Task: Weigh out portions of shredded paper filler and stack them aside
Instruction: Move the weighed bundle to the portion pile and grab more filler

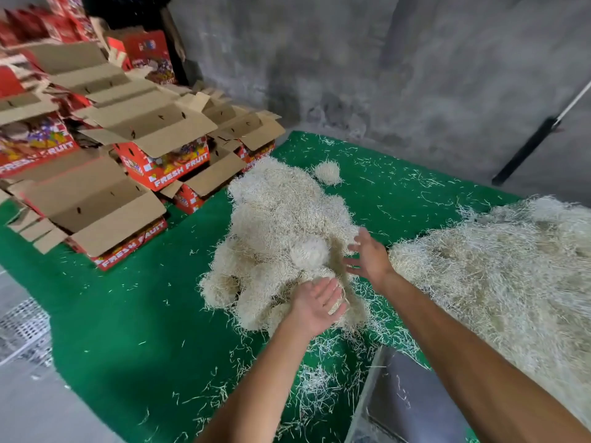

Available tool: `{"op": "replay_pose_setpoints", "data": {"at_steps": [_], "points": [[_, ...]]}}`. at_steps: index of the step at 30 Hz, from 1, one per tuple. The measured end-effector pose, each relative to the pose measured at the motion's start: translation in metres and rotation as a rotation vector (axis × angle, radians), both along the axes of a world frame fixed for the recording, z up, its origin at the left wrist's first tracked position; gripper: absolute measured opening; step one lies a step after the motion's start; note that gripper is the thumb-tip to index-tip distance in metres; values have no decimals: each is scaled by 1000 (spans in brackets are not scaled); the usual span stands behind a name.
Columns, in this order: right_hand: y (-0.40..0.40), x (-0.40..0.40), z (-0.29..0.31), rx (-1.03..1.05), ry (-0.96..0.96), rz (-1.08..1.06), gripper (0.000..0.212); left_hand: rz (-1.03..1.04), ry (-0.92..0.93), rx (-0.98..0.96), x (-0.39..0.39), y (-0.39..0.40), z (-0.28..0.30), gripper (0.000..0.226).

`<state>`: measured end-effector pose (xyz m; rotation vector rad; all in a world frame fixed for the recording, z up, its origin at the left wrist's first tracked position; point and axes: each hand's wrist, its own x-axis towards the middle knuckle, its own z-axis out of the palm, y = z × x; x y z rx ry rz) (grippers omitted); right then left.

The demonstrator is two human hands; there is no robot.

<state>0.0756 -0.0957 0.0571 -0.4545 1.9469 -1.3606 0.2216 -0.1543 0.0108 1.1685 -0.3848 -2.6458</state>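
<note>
On the green mat, one loose filler heap lies right, one stack of balled portions centre, one stray ball behind; left hand and right hand, both empty with fingers spread, touch the stack.

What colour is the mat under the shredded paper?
Bright green mat, seen clearly in the head view.

Pale cream shredded paper, wadded into rounded portions and heaped together mid-mat. One small ball near the heap's top at the front; another ball apart, just behind the heap. Big loose pile spread at right. Stray shreds scattered in front.
</note>
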Motion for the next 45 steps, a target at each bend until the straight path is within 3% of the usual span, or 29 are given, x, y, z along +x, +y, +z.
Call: {"op": "replay_pose_setpoints", "data": {"at_steps": [5, 11, 17, 21, 25, 29, 31, 33, 37, 41, 43, 45], "points": [[60, 7, -34, 49, 85, -14, 38, -186, 14, -158, -28, 30, 1, 35], [125, -21, -37, -16, 90, -161, 22, -304, 68, -194, -85, 59, 4, 33], [162, -54, -52, 119, 239, -131, 8, -434, -2, -313, -136, 79, -5, 32], [150, -96, -77, 266, 400, -36, 33, -459, -183, -401, -177, 77, -17, 29], [111, -148, -99, 344, 652, 20, 57, -388, -292, -304, -216, 59, -43, 42], [63, -195, -138, 682, 969, 223, 100, -343, -339, -238, -241, 42, -75, 40], [48, -205, -161, 867, 940, 371, 100, -325, -351, -199, -244, 38, -89, 38], [43, -198, -177, 941, 871, 460, 87, -303, -348, -170, -244, 38, -100, 36], [50, -174, -172, 763, 932, 411, 68, -246, -333, -78, -240, 42, -100, 38], [63, -149, -119, 488, 1010, 294, 60, -210, -231, -39, -222, 46, -62, 59], [75, -126, -85, 286, 912, 220, 58, -187, -150, -77, -206, 46, -37, 62], [87, -96, -57, 47, 676, 68, 59, -224, -60, -177, -188, 50, -8, 58]]}}
